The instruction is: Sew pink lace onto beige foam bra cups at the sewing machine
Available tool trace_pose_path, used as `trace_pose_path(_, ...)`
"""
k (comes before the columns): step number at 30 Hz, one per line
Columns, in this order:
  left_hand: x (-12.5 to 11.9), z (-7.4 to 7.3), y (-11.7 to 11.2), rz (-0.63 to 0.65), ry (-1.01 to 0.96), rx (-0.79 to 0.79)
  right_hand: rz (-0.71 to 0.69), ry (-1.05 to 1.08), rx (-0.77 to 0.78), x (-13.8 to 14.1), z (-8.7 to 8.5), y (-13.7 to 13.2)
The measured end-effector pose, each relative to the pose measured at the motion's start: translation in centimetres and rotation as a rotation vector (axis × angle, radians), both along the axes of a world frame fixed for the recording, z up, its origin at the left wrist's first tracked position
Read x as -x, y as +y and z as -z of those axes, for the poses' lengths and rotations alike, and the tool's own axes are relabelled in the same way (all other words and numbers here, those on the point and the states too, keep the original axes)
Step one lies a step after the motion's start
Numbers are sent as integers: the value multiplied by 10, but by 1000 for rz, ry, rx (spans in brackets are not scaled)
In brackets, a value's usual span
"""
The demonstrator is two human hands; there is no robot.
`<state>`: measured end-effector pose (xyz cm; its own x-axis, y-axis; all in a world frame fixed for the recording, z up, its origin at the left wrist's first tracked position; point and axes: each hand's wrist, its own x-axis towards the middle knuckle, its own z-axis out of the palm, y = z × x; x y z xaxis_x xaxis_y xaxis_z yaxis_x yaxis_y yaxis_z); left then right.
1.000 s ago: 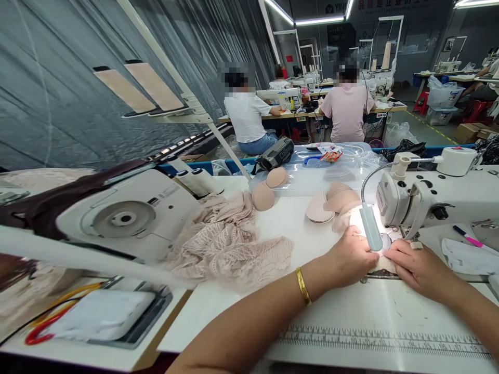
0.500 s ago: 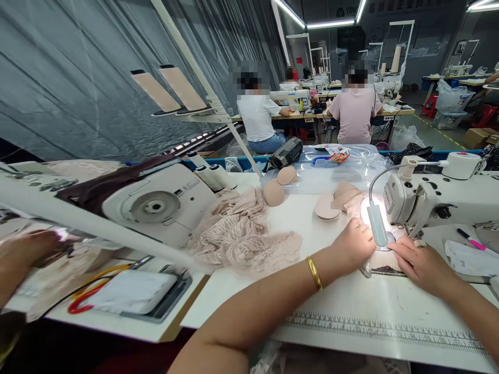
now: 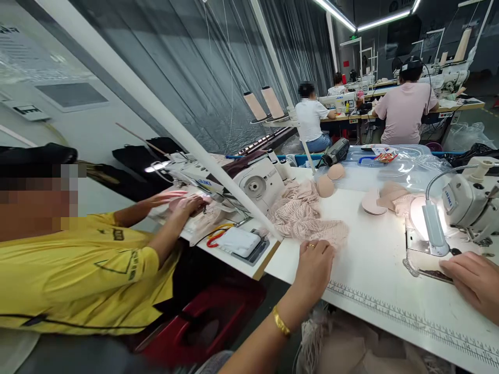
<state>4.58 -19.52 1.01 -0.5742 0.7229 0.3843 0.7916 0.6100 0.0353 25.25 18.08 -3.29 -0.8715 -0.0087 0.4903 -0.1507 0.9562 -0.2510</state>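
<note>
My left hand [image 3: 314, 265] rests on the white table [image 3: 370, 270], fingers loosely spread, touching the near edge of a heap of pink lace fabric [image 3: 304, 218]. It holds nothing I can see. My right hand [image 3: 473, 280] lies flat at the right edge by the needle plate [image 3: 423, 259] of my sewing machine [image 3: 468, 200], under its small lamp [image 3: 432, 231]. Several beige foam cups [image 3: 325, 184] and flat pads [image 3: 372, 202] lie further back on the table.
A person in a yellow shirt [image 3: 78, 275] sits at my left, both hands at another sewing machine [image 3: 249, 182]. A white pole [image 3: 163, 119] slants across. Red scissors [image 3: 214, 240] lie beside that machine. Two people sit with their backs turned at far tables.
My view has swung left and the neighbour has come into sight. My left hand left the needle area and moved left to the lace heap. The right hand stayed near the needle plate.
</note>
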Motion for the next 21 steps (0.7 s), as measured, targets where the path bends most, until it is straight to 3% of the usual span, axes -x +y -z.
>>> trace_pose_path(3, -8, -4, 7, 159, -241, -97, -110, -81, 35, 0, -23, -31)
trace_pose_path(6, -30, -19, 26, 314, -602, -360, -98, -204, 246, -1, -42, -68)
trace_pose_path(11, -46, -33, 61, 301, -1182, -772, -100, -400, 1050, 10, -59, -117)
trace_pose_path(14, -44, -28, 77, 273, -1571, -831, -37, -383, 1334, 16, -60, -123)
trace_pose_path(17, -44, -22, 86, 223, -1737, -897, 62, -316, 1343, 19, -56, -117)
trace_pose_path(21, -50, -12, 89, 184, -1757, -987, 181, -270, 1156, 18, -52, -110)
